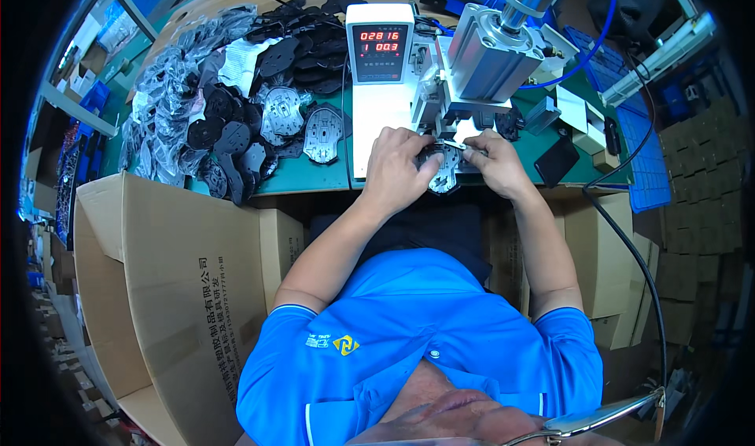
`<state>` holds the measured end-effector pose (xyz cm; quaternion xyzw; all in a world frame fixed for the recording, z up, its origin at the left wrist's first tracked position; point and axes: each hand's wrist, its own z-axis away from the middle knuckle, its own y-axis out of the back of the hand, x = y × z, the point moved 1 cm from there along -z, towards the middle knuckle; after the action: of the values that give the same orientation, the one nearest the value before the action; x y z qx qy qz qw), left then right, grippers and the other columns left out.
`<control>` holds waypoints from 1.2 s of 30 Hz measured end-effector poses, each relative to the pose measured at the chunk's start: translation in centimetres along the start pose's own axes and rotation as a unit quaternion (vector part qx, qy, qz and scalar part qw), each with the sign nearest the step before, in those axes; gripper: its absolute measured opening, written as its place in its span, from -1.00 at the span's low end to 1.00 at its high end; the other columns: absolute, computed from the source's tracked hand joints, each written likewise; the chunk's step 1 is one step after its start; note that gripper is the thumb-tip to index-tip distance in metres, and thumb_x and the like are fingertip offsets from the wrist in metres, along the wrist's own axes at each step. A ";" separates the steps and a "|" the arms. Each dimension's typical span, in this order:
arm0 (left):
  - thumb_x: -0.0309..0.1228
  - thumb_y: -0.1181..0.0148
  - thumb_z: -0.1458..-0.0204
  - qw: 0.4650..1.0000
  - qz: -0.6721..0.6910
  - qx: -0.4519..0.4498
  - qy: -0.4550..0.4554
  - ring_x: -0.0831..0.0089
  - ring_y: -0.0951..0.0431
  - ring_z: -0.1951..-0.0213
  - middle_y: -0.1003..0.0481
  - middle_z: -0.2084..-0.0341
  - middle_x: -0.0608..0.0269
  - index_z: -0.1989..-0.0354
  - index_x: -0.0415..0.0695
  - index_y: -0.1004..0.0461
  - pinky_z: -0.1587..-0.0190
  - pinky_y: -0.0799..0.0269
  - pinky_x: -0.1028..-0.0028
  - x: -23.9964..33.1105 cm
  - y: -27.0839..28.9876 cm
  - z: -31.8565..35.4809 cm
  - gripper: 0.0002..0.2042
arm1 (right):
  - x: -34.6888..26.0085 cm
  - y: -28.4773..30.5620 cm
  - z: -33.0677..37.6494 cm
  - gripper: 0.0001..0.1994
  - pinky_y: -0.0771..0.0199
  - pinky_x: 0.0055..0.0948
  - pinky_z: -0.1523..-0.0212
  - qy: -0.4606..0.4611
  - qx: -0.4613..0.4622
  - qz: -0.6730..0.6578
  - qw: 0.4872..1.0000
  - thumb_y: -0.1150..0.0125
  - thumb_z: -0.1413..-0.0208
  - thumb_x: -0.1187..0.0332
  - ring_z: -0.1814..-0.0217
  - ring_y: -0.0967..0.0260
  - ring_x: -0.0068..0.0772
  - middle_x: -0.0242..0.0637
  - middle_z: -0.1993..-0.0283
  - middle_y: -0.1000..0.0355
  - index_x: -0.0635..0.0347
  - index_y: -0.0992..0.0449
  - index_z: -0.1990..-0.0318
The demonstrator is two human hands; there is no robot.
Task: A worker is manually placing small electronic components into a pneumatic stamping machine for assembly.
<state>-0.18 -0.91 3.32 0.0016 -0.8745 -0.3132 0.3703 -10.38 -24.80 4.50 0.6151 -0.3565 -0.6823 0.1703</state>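
My left hand (395, 171) and my right hand (497, 163) meet under the head of a small pneumatic press (493, 57). Between them is a mouse-shaped plastic base (445, 178), silvery grey and black, its near end jutting past the press's white base plate (373, 123). The left fingers and thumb close on its left side; the right thumb and fingers pinch its right side. A thin light strip (452, 144) shows at its far edge by the fingertips; I cannot tell whether it is separate. The press tooling partly hides the far end.
A white control box (381, 72) with a red display stands left of the press. Loose mouse-shaped bases (322, 134), black plastic parts (232, 138) and clear bags (161, 119) pile up farther left. A dark flat object (557, 161) lies at right. Cardboard boxes (189, 265) flank me; a black cable (641, 265) hangs right.
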 end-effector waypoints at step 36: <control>-0.45 -0.40 -0.27 0.990 0.037 0.000 0.134 -0.20 -0.63 0.00 -0.65 0.17 -0.21 0.17 -0.37 -0.73 -0.13 -0.51 -0.09 1.1 -2.9 -1.8 -0.83 | -3.6 1.0 1.6 -0.73 -0.62 0.06 -0.17 0.035 0.044 0.118 0.991 -0.44 -0.34 0.33 -0.10 -0.63 0.21 0.02 0.04 -0.60 0.27 -0.83 -0.07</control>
<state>-0.51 -4.47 3.40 0.0110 -0.8164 -0.2965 0.4954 -11.46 -22.63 7.83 0.5989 -0.4504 -0.6190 0.2350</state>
